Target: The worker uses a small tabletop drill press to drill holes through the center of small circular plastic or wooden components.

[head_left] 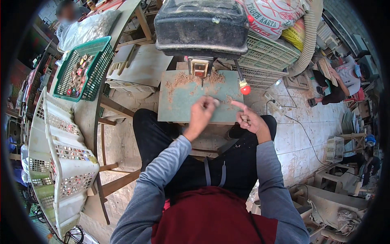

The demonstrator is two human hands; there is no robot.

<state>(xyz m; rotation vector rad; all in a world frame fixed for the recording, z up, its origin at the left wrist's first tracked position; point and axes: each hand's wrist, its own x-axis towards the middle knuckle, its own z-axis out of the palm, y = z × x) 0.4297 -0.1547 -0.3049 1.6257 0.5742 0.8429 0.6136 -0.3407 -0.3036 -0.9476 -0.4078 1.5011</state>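
Above the greenish work board [178, 106] my left hand [202, 116] is closed, thumb and fingers pinched around a small pale piece [216, 102] whose kind I cannot make out. My right hand [249, 118] hovers at the board's right edge. Its index finger points toward the board, while the other fingers curl into the palm; whatever they may hold is hidden. Behind both hands stands a dusty drill press [201, 28], its thin bit [202, 82] pointing down at the board. Reddish wood shavings [183, 80] lie heaped around the bit.
A red-knobbed lever [245, 89] hangs right of the drill head. On the left table, a green basket [106, 61] holds small round pieces beside a white crate [73, 152]. Stacked crates [268, 57] and a hose [308, 44] stand back right. Another person [345, 75] sits farther right.
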